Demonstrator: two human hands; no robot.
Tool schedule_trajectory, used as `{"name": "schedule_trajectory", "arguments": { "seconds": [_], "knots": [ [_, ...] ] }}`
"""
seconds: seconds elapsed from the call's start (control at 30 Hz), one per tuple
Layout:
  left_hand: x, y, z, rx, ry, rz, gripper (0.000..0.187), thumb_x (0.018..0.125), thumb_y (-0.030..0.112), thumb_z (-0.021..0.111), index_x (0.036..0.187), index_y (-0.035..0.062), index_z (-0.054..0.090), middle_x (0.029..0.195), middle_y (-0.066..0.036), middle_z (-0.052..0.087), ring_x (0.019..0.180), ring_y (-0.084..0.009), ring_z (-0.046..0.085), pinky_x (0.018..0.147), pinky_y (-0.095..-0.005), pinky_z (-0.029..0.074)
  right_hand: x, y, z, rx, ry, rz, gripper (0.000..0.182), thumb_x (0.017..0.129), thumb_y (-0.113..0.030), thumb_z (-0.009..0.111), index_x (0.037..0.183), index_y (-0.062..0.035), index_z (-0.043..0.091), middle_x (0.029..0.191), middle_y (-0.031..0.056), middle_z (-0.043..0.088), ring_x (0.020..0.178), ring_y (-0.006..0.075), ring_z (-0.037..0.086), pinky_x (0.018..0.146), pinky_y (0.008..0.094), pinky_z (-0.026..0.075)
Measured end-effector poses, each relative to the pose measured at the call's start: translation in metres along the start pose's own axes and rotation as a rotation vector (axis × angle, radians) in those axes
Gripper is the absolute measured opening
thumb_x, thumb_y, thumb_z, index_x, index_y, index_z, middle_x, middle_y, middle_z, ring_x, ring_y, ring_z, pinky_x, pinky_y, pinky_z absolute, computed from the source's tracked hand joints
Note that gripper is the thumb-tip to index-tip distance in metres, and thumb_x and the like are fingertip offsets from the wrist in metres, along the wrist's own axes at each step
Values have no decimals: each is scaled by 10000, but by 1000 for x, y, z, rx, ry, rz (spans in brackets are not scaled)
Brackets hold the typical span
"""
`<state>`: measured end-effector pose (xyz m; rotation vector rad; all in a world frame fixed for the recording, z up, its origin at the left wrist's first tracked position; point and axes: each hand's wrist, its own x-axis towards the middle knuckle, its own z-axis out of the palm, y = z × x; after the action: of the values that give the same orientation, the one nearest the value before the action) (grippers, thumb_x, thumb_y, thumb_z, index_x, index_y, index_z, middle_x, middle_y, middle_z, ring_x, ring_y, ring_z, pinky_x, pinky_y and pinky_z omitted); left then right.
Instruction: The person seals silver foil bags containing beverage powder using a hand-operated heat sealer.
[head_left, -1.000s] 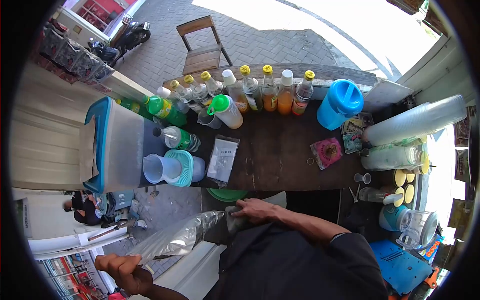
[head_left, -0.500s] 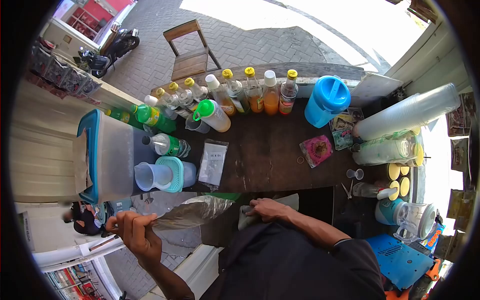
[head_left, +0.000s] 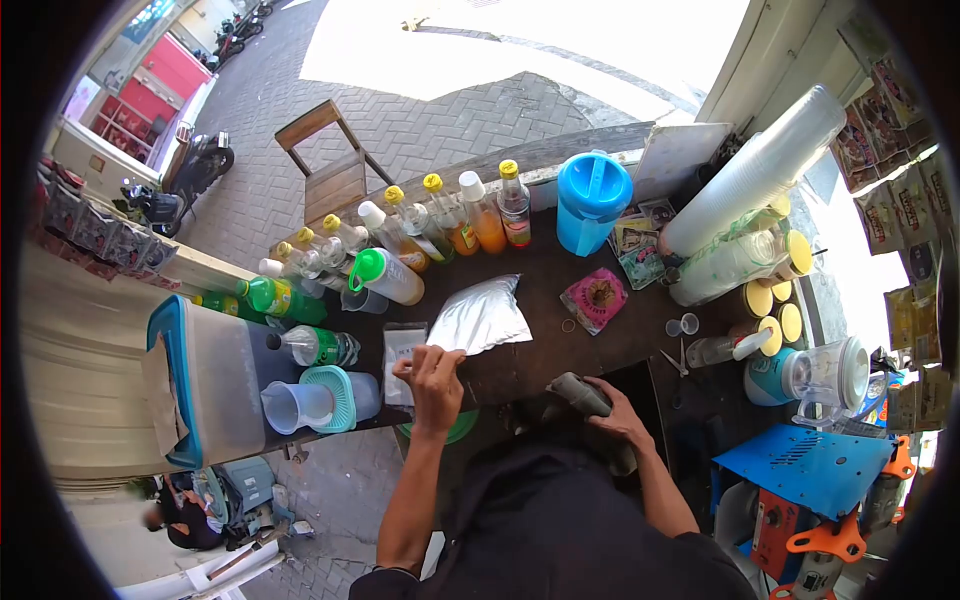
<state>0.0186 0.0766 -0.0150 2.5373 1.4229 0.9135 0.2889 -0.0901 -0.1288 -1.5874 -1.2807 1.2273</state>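
My left hand [head_left: 432, 384] is closed on the lower left corner of a shiny silver bag [head_left: 482, 318], which lies over the dark table beside a white packet [head_left: 399, 370]. At the table's front edge my right hand [head_left: 620, 415] is wrapped round one end of a greyish folded cloth-like item [head_left: 581, 394]; its exact kind is unclear. A green rim [head_left: 462, 427] shows below the table edge, between my arms.
Bottles [head_left: 484, 212] line the back edge, with a blue jug [head_left: 592, 203] to their right. Stacked plastic cups [head_left: 750, 175], jars and a blender [head_left: 825, 372] stand at right. A large plastic bin [head_left: 225, 375] is at left. A pink packet [head_left: 597, 300] lies mid-table.
My left hand has moved right and forward, bringing the bag from beside the table onto it. My right hand has moved right with the grey item, now raised. The view has turned.
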Motion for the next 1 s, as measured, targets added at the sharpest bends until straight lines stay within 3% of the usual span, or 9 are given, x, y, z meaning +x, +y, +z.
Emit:
{"name": "schedule_trajectory", "arguments": {
  "seconds": [0.17, 0.33, 0.4, 0.47, 0.53, 0.57, 0.7, 0.93, 1.0],
  "knots": [
    [-90, 9, 56, -44, -232, 78, 162, 693, 35, 639, 815, 135, 674, 761, 29, 564, 842, -145, 523, 813, -370, 255, -22, -21, -10, 101, 363, 462, 669, 729, -151, 638, 1325, -106, 337, 1069, 213, 597, 1044, 342, 578, 898, 389, 432],
    [-123, 1, 64, -317, -341, -108, 80, 751, 170, 719, 760, 98, 684, 749, 5, 588, 762, -145, 532, 736, -367, 329, 4, -34, -16, -42, 427, 365, 693, 774, -124, 634, 1344, -123, 241, 1138, 246, 552, 1070, 375, 558, 917, 417, 423],
    [-140, -1, 71, -545, -303, -893, 278, 769, 287, 755, 671, 50, 647, 720, 2, 573, 669, -126, 537, 567, -326, 371, 24, -40, -4, -50, 496, 207, 708, 744, -120, 644, 1337, -89, 259, 1162, 273, 503, 1072, 406, 545, 913, 421, 432],
    [-172, -27, 91, -559, -322, -1042, 339, 763, 329, 769, 742, 21, 629, 730, -17, 579, 617, -128, 546, 449, -322, 401, 47, -48, 13, -220, 491, 22, 724, 727, -107, 658, 1338, -91, 270, 1199, 256, 456, 1098, 401, 514, 933, 424, 419],
    [-177, -27, 90, -1354, -466, -1918, 441, 741, 354, 781, 939, 12, 584, 872, -69, 586, 736, -172, 576, 571, -360, 511, 66, -67, 35, -387, 387, -149, 768, 691, -90, 688, 1341, -71, 279, 1230, 242, 385, 1119, 407, 471, 952, 432, 406],
    [-174, -19, 93, -1385, -445, -1998, 571, 754, 343, 765, 1135, 23, 484, 1058, -130, 554, 896, -236, 578, 754, -400, 543, 73, -80, 48, -390, 290, -136, 796, 673, -85, 704, 1345, -48, 279, 1226, 245, 363, 1114, 418, 459, 950, 437, 407],
    [-178, -15, 112, -1728, -199, -1846, 388, 896, 242, 619, 1197, 52, 464, 1182, -135, 518, 1111, -279, 518, 1003, -468, 410, 83, -68, 100, -389, -37, -361, 882, 676, -113, 744, 1405, -43, 252, 1296, 260, 341, 1120, 457, 433, 947, 442, 399],
    [-208, -7, 129, -1968, -42, -1743, 263, 936, 56, 473, 1196, 88, 493, 1206, -104, 527, 1107, -251, 524, 995, -460, 424, 77, -53, 113, -942, -91, -513, 802, 731, -213, 702, 1427, -167, 307, 1297, 220, 382, 1122, 384, 453, 910, 423, 423],
    [-210, -8, 125, -1823, -180, -1246, 301, 927, -11, 438, 1213, 71, 486, 1151, -119, 557, 1081, -234, 552, 964, -422, 465, 80, -42, 117, -914, -213, -589, 747, 761, -215, 667, 1423, -194, 322, 1287, 218, 394, 1100, 372, 468, 896, 425, 432]
  ]
}}
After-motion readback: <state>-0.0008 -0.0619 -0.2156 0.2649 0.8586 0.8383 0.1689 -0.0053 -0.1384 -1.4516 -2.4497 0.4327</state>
